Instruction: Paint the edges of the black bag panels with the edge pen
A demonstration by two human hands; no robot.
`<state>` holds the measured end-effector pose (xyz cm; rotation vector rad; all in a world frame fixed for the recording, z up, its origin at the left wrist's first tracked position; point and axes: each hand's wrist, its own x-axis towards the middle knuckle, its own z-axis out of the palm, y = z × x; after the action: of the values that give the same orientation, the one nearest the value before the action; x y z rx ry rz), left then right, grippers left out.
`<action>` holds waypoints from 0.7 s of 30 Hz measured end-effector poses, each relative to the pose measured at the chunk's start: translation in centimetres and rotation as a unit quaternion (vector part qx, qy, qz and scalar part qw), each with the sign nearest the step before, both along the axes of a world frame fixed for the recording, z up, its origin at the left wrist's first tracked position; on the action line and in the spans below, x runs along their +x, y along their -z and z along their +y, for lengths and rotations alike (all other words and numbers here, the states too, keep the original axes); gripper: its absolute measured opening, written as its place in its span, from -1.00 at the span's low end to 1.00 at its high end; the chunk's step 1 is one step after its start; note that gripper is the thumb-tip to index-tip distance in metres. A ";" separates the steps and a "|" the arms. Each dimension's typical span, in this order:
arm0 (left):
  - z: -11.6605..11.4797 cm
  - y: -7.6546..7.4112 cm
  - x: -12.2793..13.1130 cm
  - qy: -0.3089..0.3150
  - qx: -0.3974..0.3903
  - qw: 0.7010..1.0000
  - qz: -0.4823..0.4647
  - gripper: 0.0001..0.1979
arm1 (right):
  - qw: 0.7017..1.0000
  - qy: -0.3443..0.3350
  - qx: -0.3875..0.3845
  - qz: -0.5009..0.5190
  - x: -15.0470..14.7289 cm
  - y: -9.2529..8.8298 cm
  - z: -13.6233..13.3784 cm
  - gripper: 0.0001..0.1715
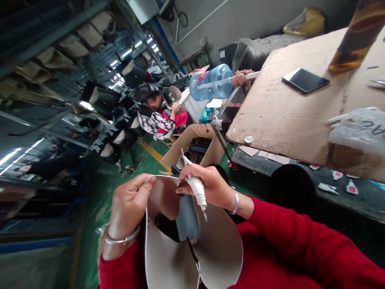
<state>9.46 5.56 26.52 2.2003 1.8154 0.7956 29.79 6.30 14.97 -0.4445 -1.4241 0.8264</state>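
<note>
A beige curved piece (222,245) with a pale edge and a dark opening is in front of my body. Its upper rim is pinched between the thumb and fingers of my left hand (129,204). A slim white-wrapped tool (197,188) with a thin point at each end is gripped in my right hand (210,184), whose fingertips are close to the same rim. Inside the piece lies a dark grey flap (188,220), and a black strap (192,253) runs below it. What my right fingertips touch at the rim is partly hidden.
Beyond my hands stands a cardboard box (216,148) with dark items. To the right, a cardboard-covered table (270,112) carries a phone (305,80), a plastic bag (357,130) and a bottle cap (248,139). A blue water jug (210,82) and a seated co-worker (156,122) are further off.
</note>
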 end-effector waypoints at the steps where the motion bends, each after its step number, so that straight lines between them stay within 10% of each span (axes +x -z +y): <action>1: -0.3 0.0 0.0 -0.001 -0.009 1.000 -0.006 -0.71 | 1.000 -0.004 -0.007 0.004 -0.1 0.1 -0.4 -0.72; 10: 1.8 6.3 2.9 0.070 -0.182 0.972 -0.135 -0.64 | 0.987 0.076 -0.137 0.028 2.3 4.7 -0.8 -0.80; 17: 4.4 11.5 5.5 0.206 -0.438 0.799 -0.356 -0.34 | 0.965 0.100 -0.208 0.121 3.5 9.8 1.2 -0.71; 21: 6.0 14.6 6.6 0.173 -0.400 0.825 -0.359 -0.44 | 0.952 0.097 -0.244 0.156 4.3 11.5 2.2 -0.63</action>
<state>16.08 11.54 11.95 1.3357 1.0291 0.5177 34.08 8.45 3.49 -0.7789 -0.8597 1.0359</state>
